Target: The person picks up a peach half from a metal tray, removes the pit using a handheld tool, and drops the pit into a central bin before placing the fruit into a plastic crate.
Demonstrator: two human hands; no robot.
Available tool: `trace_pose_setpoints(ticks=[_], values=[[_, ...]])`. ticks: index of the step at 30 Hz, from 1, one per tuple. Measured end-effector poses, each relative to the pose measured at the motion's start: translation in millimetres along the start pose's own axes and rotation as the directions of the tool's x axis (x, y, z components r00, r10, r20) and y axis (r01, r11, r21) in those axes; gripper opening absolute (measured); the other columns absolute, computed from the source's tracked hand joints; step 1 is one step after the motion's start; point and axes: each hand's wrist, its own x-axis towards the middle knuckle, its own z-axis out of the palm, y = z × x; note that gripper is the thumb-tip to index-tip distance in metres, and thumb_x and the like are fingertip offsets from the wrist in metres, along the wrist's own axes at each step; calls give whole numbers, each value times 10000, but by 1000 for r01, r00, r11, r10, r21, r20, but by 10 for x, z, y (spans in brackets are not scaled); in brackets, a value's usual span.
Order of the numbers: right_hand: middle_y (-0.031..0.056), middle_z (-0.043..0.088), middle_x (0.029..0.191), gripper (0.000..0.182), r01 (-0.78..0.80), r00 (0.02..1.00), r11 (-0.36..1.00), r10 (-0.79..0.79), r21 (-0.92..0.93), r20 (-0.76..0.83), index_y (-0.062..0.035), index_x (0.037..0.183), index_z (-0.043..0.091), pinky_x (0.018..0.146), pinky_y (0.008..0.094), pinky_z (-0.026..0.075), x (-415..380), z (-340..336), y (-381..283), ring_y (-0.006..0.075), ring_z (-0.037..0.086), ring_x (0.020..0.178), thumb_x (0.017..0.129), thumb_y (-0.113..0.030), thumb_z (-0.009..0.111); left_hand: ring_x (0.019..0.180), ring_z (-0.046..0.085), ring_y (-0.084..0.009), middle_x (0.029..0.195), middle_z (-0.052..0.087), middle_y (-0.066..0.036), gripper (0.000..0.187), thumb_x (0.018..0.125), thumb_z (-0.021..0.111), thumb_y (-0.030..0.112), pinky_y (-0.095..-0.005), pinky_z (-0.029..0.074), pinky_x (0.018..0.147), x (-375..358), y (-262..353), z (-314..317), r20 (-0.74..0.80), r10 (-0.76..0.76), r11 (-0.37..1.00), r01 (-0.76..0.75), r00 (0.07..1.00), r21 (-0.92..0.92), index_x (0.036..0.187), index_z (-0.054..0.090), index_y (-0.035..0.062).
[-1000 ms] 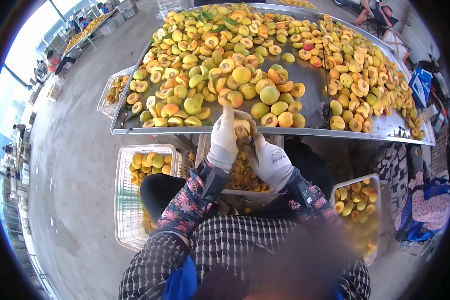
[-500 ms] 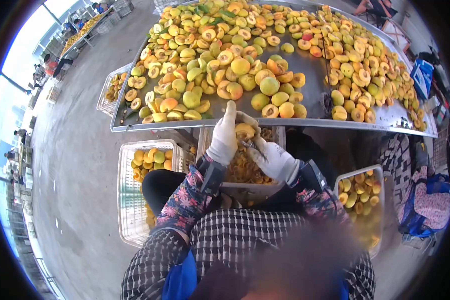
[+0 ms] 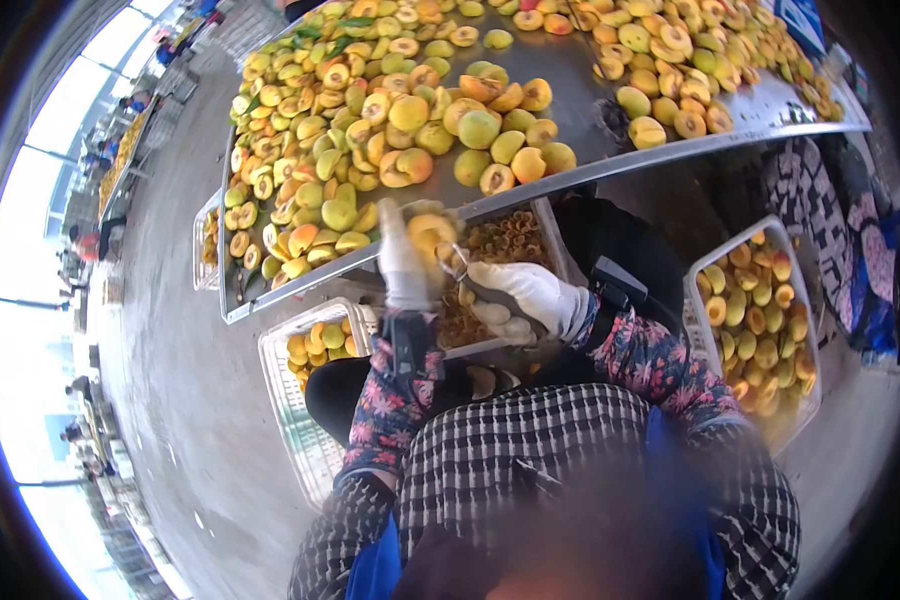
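Fruit (image 3: 431,234) shifted left in view, cut face up, left hand (image 3: 403,262) gripping; right hand (image 3: 527,296) clasps tool (image 3: 458,261), tip fruitward.

The tabletop (image 3: 560,95) is glossy metal, the crates (image 3: 298,412) matt plastic, the fruit (image 3: 478,129) smooth-skinned

no readable text, no legible label or brand, no number or sign that can be made out
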Motion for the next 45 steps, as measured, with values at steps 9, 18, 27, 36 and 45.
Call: trace_pose_setpoints(ticks=[9, 18, 27, 36, 45], values=[[118, 626, 799, 391, 246, 885, -414, -272, -876, 377, -33, 1136, 570, 638, 375, 510, 370, -1057, 161, 272, 637, 678, 974, -375, 468, 963, 619, -185, 1152, 630, -159, 420, 899, 656, 295, -329, 522, 786, -168, 1632, -1248, 100, 626, -290, 111, 773, 951, 1187, 607, -8], [191, 656, 976, 476, 222, 965, -344, 213, -912, 155, 6, 1088, 618, 849, 437, 465, 662, -977, 66, 327, 635, 943, 974, -402, 399, 1153, 550, -223, 1302, 549, -152, 464, 868, 650, 123, -332, 427, 996, 893, 958, -569, 504, 199, -227, -461, 841, 858, 1297, 525, -4], [117, 628, 860, 320, 4, 968, -33, 249, -999, -4, -44, 1059, 605, 725, 401, 480, 427, -1079, 324, 304, 620, 776, 887, -306, 543, 1077, 557, -372, 1144, 584, -179, 451, 711, 729, 197, -431, 475, 907, 1373, 229, 61, 617, -74, -542, -551, 784, 635, 1108, 570, 51], [225, 648, 918, 393, 191, 880, 602, -454, -775, -136, 20, 1135, 532, 747, 432, 475, 174, -362, 98, 408, 622, 884, 964, -334, 508, 877, 649, -307, 1059, 648, -148, 307, 939, 466, 230, -430, 557, 720, 538, 444, 62, 52, -145, 989, 143, 988, 37, 1158, 571, 42], [299, 605, 812, 330, 6, 631, 87, -773, -996, -64, 3, 1162, 456, 643, 546, 440, 420, 36, -96, 484, 579, 787, 944, -239, 512, 871, 636, -296, 1044, 625, -159, 411, 988, 445, 390, -394, 545, 781, 81, 12, 39, 23, 22, 999, -23, 999, 41, 1150, 522, 20]])
